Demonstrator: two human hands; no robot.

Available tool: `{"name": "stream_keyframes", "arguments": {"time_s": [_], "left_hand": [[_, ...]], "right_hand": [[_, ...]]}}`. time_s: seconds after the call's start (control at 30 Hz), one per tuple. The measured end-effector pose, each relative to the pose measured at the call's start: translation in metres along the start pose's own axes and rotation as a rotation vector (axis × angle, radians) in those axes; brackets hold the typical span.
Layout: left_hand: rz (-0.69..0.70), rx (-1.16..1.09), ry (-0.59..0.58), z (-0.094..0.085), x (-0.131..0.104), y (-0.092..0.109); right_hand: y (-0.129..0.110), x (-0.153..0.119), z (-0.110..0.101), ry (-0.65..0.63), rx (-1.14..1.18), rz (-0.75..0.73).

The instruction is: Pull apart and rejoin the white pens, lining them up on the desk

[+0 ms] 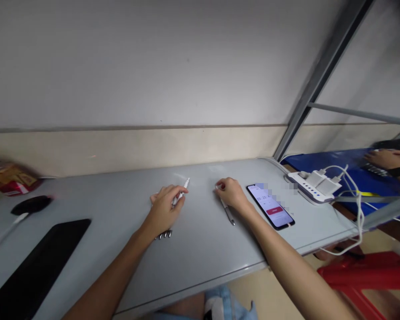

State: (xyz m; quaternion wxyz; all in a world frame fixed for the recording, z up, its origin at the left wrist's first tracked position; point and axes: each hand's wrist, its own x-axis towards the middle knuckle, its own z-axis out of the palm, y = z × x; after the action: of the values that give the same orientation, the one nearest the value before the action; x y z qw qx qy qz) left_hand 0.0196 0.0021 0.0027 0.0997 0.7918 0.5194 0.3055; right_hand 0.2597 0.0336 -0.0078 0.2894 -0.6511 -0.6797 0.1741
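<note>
My left hand (pixel 166 205) is closed round a white pen (pixel 186 182), whose slim end points up and away past my fingertips. Beneath my left wrist, several shiny metal pen tips (pixel 166 234) show in a row, while what they belong to is hidden by my hand and forearm. My right hand (pixel 232 192) pinches the far end of a second pen, white with a silver tip (pixel 228 212). That pen slants across the grey desk, its tip toward me. A small white end shows at my right fingertips.
A lit phone (pixel 271 206) lies right of my right hand. Beyond it, a white power strip (pixel 311 186) carries plugs and cables. A black mat (pixel 36 271), a black mouse (pixel 31 204) and a bottle (pixel 11 178) are leftward. Another person's hands (pixel 386 159) rest over a blue desk.
</note>
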Motion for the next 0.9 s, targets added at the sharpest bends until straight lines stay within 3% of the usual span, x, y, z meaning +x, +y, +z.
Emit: {"name": "stream_keyframes", "arguments": {"time_s": [0.33, 0.47, 0.6, 0.7, 0.9], "left_hand": [[0.059, -0.146, -0.019, -0.001, 0.002, 0.001], [0.065, -0.118, -0.036, -0.002, 0.001, 0.005], [0.047, -0.114, -0.077, -0.003, 0.000, 0.008], [0.063, -0.132, -0.073, -0.002, 0.000, 0.006], [0.102, -0.037, -0.062, -0.001, 0.001, -0.001]], "right_hand": [[0.001, 0.001, 0.009, 0.055, -0.067, -0.023], [-0.009, -0.005, 0.005, 0.097, 0.042, -0.297], [-0.021, -0.012, 0.002, -0.068, 0.228, -0.581], [-0.025, -0.014, 0.004, -0.218, 0.310, -0.516], [-0.028, -0.013, 0.005, -0.341, 0.723, -0.156]]}}
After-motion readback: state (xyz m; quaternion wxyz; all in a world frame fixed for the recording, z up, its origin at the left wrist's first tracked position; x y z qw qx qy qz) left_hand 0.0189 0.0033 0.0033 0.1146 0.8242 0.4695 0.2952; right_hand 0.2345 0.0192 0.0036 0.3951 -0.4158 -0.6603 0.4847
